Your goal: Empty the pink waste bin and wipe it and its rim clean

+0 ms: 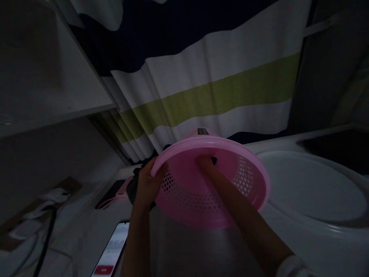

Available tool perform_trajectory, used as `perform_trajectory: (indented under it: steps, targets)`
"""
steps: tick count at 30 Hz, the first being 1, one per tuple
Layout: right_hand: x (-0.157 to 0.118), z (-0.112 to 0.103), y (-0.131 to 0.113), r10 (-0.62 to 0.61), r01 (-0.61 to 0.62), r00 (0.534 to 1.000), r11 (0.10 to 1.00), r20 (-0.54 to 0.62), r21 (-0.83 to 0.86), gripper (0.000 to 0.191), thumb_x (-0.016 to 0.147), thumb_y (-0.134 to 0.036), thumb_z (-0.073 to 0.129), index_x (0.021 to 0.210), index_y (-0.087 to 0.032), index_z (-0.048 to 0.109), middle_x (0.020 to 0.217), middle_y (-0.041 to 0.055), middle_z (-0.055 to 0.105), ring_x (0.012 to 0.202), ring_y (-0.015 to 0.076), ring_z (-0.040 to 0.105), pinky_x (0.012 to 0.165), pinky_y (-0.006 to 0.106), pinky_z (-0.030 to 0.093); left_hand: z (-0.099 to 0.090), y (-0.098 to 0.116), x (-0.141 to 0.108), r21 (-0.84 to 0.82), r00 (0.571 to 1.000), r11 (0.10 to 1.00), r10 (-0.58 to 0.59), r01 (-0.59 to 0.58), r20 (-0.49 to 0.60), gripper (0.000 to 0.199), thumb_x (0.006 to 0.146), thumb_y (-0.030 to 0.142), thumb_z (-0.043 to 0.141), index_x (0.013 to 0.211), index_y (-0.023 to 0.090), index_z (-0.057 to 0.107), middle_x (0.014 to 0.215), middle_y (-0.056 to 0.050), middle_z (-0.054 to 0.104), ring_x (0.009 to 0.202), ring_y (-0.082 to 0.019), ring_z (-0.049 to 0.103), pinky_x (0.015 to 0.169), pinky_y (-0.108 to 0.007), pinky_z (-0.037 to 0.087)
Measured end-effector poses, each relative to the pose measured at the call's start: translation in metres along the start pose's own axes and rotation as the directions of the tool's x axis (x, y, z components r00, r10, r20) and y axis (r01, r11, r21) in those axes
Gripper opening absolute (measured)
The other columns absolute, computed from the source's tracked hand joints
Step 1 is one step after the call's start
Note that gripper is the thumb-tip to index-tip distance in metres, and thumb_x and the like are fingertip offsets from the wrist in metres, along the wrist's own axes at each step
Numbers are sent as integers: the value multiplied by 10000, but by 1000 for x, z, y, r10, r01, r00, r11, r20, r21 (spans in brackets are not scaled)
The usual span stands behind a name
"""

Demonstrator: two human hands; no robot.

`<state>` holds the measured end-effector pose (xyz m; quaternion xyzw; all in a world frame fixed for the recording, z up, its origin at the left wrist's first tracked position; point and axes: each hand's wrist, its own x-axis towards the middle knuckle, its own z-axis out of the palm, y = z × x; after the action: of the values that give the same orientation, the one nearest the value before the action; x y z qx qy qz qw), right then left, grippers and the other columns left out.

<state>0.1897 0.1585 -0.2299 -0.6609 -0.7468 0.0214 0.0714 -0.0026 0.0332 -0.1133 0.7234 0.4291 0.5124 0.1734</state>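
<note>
A pink plastic basket point(196, 215) with perforated sides is tipped so its mouth faces me. My left hand point(148, 184) is closed on the left part of its rim, thumb on the inner side. My right hand point(204, 163) reaches deep inside the basket towards its bottom. Its fingers are too dim and foreshortened to make out. Just right of that hand shows a small dark spot point(213, 160), which I cannot identify. On the outside of the basket, near the top, is a dark label point(203, 131).
A lit phone point(112, 250) lies left of my left forearm. Behind it are a dark flat object with a pink strap point(117, 196) and a dark bundle point(132, 188). A white round basin point(314, 184) sits at right. A striped curtain point(216, 88) hangs behind; a power strip point(34, 215) is at left.
</note>
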Motion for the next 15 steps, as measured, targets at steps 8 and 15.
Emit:
perform_trajectory:
  steps: [8,15]
  targets:
    - [-14,-16,-6,-36,35,992,999,123,9,311,861,-328,516,1112,-145,534,1130,81,551,978,188,556,827,399,473,-2,-7,-4,-71,999,997,-17,15,-29,268,747,350,607,938,168,656,809,-17,683,708,-160,610,626,-250,471]
    - [-28,-42,-11,-157,138,915,987,371,78,263,813,-292,590,1015,-123,595,1015,65,624,877,162,605,761,341,501,-1,-8,-6,-53,999,998,12,-15,-47,242,750,350,599,901,170,655,754,-4,663,675,-149,588,608,-243,461]
